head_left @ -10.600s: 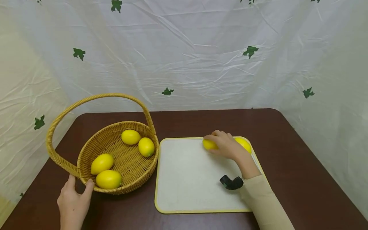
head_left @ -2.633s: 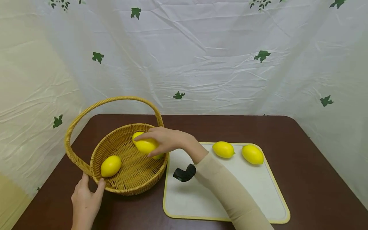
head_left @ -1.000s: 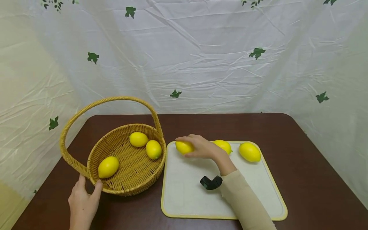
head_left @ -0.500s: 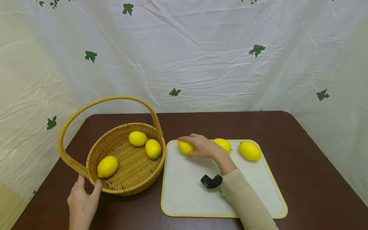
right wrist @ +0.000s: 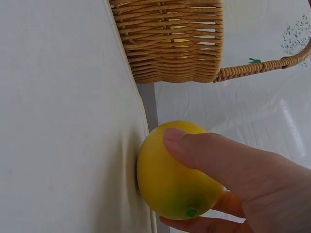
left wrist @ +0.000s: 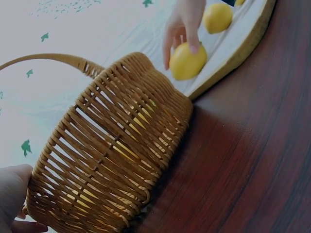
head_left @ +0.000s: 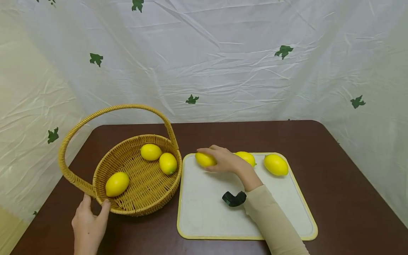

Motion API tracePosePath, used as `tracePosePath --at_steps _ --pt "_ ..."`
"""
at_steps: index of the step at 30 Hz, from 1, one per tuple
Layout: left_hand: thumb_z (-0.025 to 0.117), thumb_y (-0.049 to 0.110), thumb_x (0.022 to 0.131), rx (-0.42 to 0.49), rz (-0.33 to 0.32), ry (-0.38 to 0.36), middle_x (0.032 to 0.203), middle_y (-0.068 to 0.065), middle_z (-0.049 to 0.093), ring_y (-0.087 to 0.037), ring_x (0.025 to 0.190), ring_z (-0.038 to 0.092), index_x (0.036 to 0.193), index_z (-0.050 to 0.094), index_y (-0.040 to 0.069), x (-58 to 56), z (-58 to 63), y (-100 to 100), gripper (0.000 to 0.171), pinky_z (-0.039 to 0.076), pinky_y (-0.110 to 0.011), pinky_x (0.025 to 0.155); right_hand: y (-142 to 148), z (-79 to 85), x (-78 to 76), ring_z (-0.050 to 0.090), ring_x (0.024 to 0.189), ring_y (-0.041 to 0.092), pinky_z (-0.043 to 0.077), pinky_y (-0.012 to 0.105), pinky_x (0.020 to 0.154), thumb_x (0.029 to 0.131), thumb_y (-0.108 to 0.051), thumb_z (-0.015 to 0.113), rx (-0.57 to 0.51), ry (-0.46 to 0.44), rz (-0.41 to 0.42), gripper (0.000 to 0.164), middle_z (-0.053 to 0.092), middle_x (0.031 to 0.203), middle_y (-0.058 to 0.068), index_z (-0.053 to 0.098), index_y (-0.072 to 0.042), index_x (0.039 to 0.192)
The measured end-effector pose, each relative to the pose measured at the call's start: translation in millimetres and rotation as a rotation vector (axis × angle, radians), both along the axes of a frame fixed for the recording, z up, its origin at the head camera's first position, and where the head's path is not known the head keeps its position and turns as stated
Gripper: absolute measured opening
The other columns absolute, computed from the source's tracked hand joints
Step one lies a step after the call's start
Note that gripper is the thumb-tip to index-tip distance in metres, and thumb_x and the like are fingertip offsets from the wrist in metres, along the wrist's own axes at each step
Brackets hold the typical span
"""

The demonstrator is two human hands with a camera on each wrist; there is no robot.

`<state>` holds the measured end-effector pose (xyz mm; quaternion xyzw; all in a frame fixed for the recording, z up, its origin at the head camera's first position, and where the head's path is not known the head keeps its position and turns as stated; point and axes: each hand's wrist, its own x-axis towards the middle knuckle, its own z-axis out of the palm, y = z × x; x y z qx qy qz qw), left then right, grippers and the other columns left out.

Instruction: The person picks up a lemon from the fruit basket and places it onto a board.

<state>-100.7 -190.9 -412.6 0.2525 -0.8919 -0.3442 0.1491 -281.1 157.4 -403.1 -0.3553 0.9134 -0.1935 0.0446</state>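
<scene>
While a smooth, oval yellow lemon (head_left: 205, 160) sits at the far left corner of a yellow-edged white rectangular board (head_left: 207, 209), the right hand (head_left: 227, 161) pinches it between thumb and fingers, presumably so it cannot roll. Beside the board, the left hand (head_left: 89, 223) rests against a round golden wicker basket (head_left: 141, 186), probably steadying it; I cannot tell whether its fingers curl. Three more yellow lemons (head_left: 151, 152) lie on the basket's ribbed weave, all on a dark reddish-brown table (head_left: 338, 187).

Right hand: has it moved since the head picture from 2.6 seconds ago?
Yes, rightward: in the head view the right hand has gone from over the basket to the white board beside it, where it holds a lemon.
</scene>
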Motion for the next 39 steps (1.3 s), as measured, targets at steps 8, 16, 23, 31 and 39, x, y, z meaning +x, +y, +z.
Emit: tracePosePath --at_steps 8,16,23,31,39 --pt "0.047 0.032 0.087 0.007 0.002 -0.02 0.121 -0.028 0.043 -0.046 0.112 0.035 0.134 0.033 0.003 -1.1 2.3 0.6 0.057 0.024 -0.061 0.09 3.0 2.4 1.2 0.048 0.105 0.019 0.04 0.037 0.09 0.076 -0.029 0.068 -0.027 -0.006 0.009 0.063 0.05 0.118 0.005 0.042 -0.021 0.133" --pt "0.046 0.032 0.087 0.006 0.007 -0.039 0.121 -0.028 0.043 -0.047 0.111 0.036 0.136 0.031 0.005 -0.9 1.3 -1.9 0.058 0.024 -0.06 0.089 4.9 1.2 1.8 0.046 0.11 0.021 0.038 0.038 0.094 0.076 -0.028 0.068 -0.046 0.004 0.025 0.064 0.049 0.121 0.007 0.042 -0.018 0.133" --pt "0.045 0.03 0.087 0.006 0.019 -0.029 0.118 -0.029 0.044 -0.046 0.106 0.039 0.136 0.032 0.004 0.2 -0.1 -2.5 0.057 0.026 -0.059 0.087 5.6 4.0 0.4 0.046 0.112 0.022 0.038 0.038 0.095 0.076 -0.028 0.068 -0.04 0.008 0.029 0.065 0.049 0.123 0.006 0.041 -0.017 0.134" --pt "0.044 0.03 0.087 -0.002 0.022 -0.03 0.115 -0.029 0.046 -0.046 0.104 0.042 0.136 0.032 0.004 0.2 -0.5 -0.9 0.057 0.027 -0.06 0.087 7.3 7.1 0.2 0.045 0.114 0.022 0.037 0.038 0.096 0.076 -0.029 0.068 -0.036 -0.011 0.032 0.065 0.049 0.125 0.006 0.041 -0.017 0.134" --pt "0.044 0.03 0.087 -0.018 0.024 -0.033 0.11 -0.029 0.047 -0.045 0.1 0.043 0.135 0.033 0.003 -0.3 -0.4 -1.0 0.056 0.028 -0.059 0.085 8.1 9.4 1.4 0.045 0.114 0.023 0.036 0.04 0.096 0.077 -0.03 0.068 -0.035 -0.016 0.021 0.065 0.048 0.125 0.007 0.04 -0.018 0.134"
